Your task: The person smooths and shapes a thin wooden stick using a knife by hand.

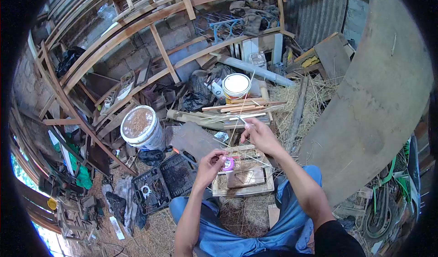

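Observation:
A long, thin wooden or bamboo strip point(249, 87) rises at a slant in front of me. My left hand point(210, 168) is closed, its thumb and fingers pinched around the strip's lower end. Just beside those fingers is a round pink-purple object point(228, 164) of a kind I cannot make out. Higher up and to the right, my right hand point(261, 137) is closed on a short, pale pointed thing point(241, 119), close against the strip. Below both hands stands a low wooden frame point(244, 192) with a wooden block point(246, 177) on it.
Ahead lies a stack of wooden strips point(246, 107), with a white-lidded bucket point(236, 85) behind. To the left are a bucket of sawdust-like material point(148, 136) and an open black tool case point(155, 188). A large board point(369, 102) leans on the right. Straw covers the floor.

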A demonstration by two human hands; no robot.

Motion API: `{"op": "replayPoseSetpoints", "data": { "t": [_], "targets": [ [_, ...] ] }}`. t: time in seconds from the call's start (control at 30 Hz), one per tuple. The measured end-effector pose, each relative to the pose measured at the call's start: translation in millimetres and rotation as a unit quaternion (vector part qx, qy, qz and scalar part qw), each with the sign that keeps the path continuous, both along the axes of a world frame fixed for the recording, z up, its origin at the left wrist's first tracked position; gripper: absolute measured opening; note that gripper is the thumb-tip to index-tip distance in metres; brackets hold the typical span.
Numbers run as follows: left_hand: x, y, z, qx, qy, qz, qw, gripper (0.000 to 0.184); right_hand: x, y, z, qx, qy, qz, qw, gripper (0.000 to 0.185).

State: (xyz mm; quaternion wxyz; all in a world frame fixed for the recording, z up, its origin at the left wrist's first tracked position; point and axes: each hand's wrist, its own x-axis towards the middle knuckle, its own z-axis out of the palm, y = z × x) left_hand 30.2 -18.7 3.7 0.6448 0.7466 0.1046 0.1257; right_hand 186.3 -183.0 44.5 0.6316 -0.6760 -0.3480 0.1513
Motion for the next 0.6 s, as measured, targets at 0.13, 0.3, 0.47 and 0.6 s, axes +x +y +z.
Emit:
{"op": "replayPoseSetpoints", "data": {
  "t": [0.13,0.3,0.47,0.6],
  "targets": [
    [-3.1,-1.2,-0.5,0.012,0.005,-0.007,1.000,0.021,4.7,-6.8,11.8,0.050,0.161,0.043,0.985,0.031],
    [-4.8,1.4,-1.9,0.022,0.007,-0.012,1.000,0.021,13.3,-10.5,8.4,0.045,0.144,0.026,0.988,0.028],
    [-4.5,-1.1,0.3,0.016,0.015,-0.005,1.000,0.020,17.2,-10.4,2.6,0.058,0.159,0.021,0.985,0.030],
    [-4.4,-0.3,4.1,0.020,0.010,-0.010,1.000,0.020,18.7,-12.4,5.7,0.063,0.175,0.002,0.983,0.030]
  ]
}}
